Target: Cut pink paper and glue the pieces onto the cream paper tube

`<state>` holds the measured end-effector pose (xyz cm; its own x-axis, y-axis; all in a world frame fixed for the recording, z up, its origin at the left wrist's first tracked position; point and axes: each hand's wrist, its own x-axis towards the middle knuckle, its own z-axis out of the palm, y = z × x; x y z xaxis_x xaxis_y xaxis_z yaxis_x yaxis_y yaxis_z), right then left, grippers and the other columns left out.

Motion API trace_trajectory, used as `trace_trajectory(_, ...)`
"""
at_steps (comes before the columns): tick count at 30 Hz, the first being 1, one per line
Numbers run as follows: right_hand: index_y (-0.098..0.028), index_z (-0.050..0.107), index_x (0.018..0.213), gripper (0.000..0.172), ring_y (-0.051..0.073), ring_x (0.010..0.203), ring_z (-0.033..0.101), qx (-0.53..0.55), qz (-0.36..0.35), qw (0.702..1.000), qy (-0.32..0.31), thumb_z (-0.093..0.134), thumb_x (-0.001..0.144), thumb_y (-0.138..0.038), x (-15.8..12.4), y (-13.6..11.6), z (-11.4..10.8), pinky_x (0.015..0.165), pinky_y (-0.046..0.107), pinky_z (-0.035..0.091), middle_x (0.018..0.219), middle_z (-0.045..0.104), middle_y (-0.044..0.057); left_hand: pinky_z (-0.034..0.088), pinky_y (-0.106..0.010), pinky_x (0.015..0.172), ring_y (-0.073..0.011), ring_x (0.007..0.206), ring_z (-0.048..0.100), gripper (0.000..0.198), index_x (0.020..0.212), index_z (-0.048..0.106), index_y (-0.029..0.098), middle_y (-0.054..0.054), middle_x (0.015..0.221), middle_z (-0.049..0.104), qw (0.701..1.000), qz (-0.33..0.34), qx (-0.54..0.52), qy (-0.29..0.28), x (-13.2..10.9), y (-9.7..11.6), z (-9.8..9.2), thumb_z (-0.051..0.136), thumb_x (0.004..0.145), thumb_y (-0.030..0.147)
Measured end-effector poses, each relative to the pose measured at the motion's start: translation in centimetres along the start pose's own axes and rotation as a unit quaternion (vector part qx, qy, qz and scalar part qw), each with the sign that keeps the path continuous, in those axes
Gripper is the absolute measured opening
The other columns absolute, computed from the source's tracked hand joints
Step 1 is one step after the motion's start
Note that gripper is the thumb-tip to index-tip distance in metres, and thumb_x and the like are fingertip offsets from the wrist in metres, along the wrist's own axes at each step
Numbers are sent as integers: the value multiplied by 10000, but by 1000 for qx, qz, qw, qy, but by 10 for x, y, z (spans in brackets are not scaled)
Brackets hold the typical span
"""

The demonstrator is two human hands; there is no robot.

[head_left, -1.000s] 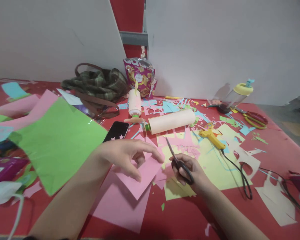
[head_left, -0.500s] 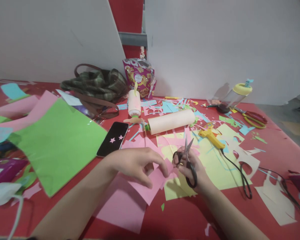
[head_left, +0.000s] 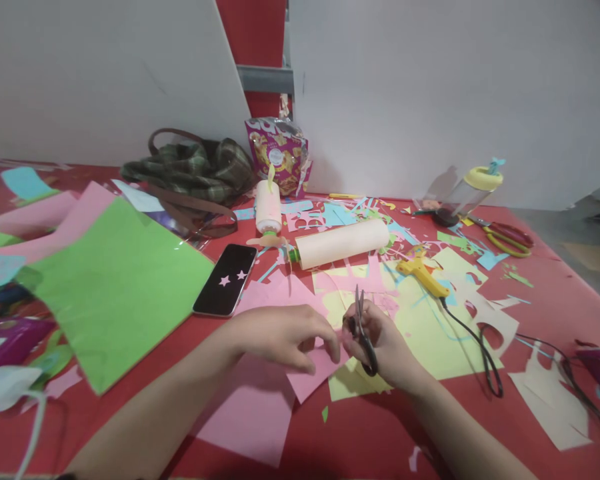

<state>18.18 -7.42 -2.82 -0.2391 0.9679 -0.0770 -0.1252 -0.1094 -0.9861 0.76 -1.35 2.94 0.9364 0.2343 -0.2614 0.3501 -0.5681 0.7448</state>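
Observation:
My right hand (head_left: 383, 343) holds black-handled scissors (head_left: 362, 327), blades nearly closed and pointing up and away. A small bit of pink paper (head_left: 348, 340) shows at its fingertips. My left hand (head_left: 290, 337) is curled, thumb and index finger bent against a piece of pink paper (head_left: 313, 377); how its other fingers grip is hidden. Beneath lies a larger pink sheet (head_left: 250, 413). Two small pink stars (head_left: 224, 281) rest on the black screen of a phone (head_left: 235, 257) beyond my left wrist.
Green paper (head_left: 120, 280) spreads at left. Two paper-covered rolls (head_left: 344, 244) lie ahead. A yellow glue gun (head_left: 425, 279) with its cord sits right, on pale yellow sheets (head_left: 430, 347). Behind are a snack bag (head_left: 280, 153), plaid bag (head_left: 195, 170), clear cylinder (head_left: 473, 193), and red-handled tool (head_left: 510, 237).
The scissors' blades have come together and turned, and my right hand has shifted slightly left. My left hand has moved a little right and nearer to me, with the pink paper partly turned.

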Motion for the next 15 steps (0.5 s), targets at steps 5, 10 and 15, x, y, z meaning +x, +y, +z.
trace_trajectory(5,-217,434,818,300,51,476,387,48,2,993,105,609,603,-103,3,5,-5,427,164,301,607,463,-69,400,-246,770,-148,865,524,222,908,572,176,-43,950,564,982,-35,59,175,-7,9,-3,474,730,87)
trace_trajectory(10,-237,452,824,328,53,505,422,159,-28,966,202,634,582,-109,7,6,-9,442,156,314,652,491,-61,388,-265,795,-149,895,497,172,887,558,167,-53,934,536,923,-8,91,373,-7,26,3,409,802,160)
trace_trajectory(15,-261,456,840,366,80,591,489,254,-33,939,230,650,558,-132,7,-1,-10,529,187,395,692,500,-58,405,-214,631,-129,681,525,221,837,597,143,-43,757,596,976,89,99,174,7,40,20,412,826,264)
